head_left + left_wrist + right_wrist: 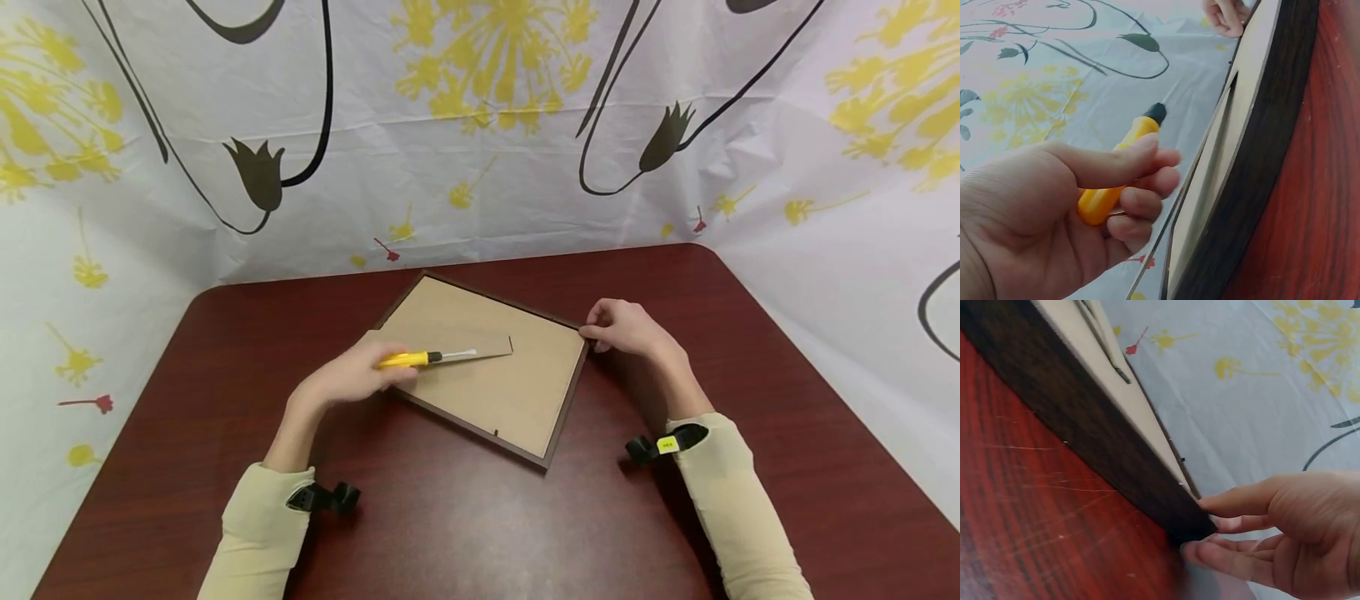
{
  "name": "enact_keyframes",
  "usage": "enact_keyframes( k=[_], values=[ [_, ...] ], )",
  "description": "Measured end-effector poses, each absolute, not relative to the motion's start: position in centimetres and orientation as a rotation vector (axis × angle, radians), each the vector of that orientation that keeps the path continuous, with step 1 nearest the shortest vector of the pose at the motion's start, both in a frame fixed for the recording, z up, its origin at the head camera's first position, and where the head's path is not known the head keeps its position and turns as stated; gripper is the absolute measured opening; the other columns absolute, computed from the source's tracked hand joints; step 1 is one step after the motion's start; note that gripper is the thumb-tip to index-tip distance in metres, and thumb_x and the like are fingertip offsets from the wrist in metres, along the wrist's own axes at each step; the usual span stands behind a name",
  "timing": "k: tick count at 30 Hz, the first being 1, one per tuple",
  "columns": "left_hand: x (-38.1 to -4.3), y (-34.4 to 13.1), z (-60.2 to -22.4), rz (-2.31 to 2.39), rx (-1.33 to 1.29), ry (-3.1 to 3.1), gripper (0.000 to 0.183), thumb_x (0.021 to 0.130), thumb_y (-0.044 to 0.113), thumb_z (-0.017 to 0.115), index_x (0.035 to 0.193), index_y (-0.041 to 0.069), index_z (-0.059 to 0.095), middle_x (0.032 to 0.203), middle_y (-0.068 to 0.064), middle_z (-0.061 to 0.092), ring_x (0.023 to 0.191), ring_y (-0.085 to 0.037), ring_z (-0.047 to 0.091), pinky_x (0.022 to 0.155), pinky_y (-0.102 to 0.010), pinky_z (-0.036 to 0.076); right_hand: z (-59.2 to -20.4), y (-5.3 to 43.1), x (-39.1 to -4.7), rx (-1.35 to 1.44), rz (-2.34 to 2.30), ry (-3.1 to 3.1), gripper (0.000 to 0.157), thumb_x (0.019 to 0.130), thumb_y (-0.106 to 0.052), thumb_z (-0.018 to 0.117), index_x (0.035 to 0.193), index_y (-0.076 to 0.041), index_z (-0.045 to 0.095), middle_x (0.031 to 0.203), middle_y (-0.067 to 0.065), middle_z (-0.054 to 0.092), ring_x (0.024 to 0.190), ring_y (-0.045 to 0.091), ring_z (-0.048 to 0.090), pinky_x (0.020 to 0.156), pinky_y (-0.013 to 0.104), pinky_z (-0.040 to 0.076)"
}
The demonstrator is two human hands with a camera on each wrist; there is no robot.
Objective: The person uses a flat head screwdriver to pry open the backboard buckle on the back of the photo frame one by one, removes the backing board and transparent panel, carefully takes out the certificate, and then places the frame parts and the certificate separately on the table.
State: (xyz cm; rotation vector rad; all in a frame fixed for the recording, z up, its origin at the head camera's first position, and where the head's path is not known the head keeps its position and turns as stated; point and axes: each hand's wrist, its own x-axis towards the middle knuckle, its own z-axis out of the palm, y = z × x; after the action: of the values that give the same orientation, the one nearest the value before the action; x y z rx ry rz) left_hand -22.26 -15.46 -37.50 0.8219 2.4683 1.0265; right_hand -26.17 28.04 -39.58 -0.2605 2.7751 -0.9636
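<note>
A picture frame [564, 414] with a dark rim lies back side up on the table, its tan backing board [480, 400] showing. My left hand [348, 372] is over the left part of the frame and grips a screwdriver [405, 360] by its yellow handle. The metal shaft points right, across the board. A tan flap [465, 343] on the backing stands slightly raised in the left wrist view, close beside the left fingers. At the frame's right corner, my right hand [630, 327] pinches the rim, thumb on top and fingers beneath in the right wrist view.
The dark red table [465, 533] has rounded far corners. Behind and at both sides hangs a white sheet [480, 200] with yellow and grey flower prints. A small black tab [496, 432] sits at the near edge of the backing. Both wrists wear black straps.
</note>
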Motion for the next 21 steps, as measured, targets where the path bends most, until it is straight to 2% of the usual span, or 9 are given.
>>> enact_keyframes(
  k=[6, 11, 15, 21],
  values=[
    [-22.7, -16.1, -37.7, 1.112, 0.716, 2.777, 0.018, 0.099, 0.013, 0.067, 0.113, 0.001, 0.068, 0.092, -0.008, 0.058, 0.084, -0.025, 0.050, 0.077, -0.040, 0.040, -38.9, 28.3, -25.6, -0.263, -1.153, 2.580, 0.031, 0.096, -0.014, 0.070, 0.113, 0.005, 0.052, 0.088, 0.020, 0.068, 0.069, 0.030, 0.072, 0.069, 0.043, 0.059],
    [-23.1, -16.7, -38.3, 1.115, 0.621, 2.849, 0.023, 0.098, 0.008, 0.067, 0.118, -0.003, 0.068, 0.110, -0.016, 0.061, 0.097, -0.031, 0.053, 0.085, -0.044, 0.041, -39.1, 28.2, -25.6, -0.323, -1.266, 2.455, 0.034, 0.095, -0.007, 0.070, 0.118, 0.004, 0.048, 0.082, 0.024, 0.067, 0.067, 0.035, 0.071, 0.065, 0.045, 0.059],
    [-23.3, -17.1, -38.9, 1.126, 0.575, 2.860, 0.025, 0.097, 0.006, 0.066, 0.119, -0.005, 0.067, 0.121, -0.021, 0.061, 0.106, -0.035, 0.054, 0.091, -0.047, 0.042, -39.2, 28.2, -25.7, -0.372, -1.280, 2.359, 0.025, 0.095, -0.004, 0.069, 0.112, 0.005, 0.052, 0.083, 0.023, 0.066, 0.070, 0.035, 0.070, 0.065, 0.043, 0.060],
    [-23.7, -17.4, -39.8, 1.103, 0.532, 2.850, 0.029, 0.098, 0.007, 0.065, 0.124, -0.007, 0.065, 0.125, -0.023, 0.060, 0.109, -0.038, 0.055, 0.094, -0.052, 0.043, -39.4, 28.3, -26.1, -0.413, -1.240, 2.301, 0.013, 0.097, -0.003, 0.065, 0.104, 0.007, 0.058, 0.083, 0.021, 0.064, 0.072, 0.033, 0.071, 0.068, 0.042, 0.060]
  ],
)
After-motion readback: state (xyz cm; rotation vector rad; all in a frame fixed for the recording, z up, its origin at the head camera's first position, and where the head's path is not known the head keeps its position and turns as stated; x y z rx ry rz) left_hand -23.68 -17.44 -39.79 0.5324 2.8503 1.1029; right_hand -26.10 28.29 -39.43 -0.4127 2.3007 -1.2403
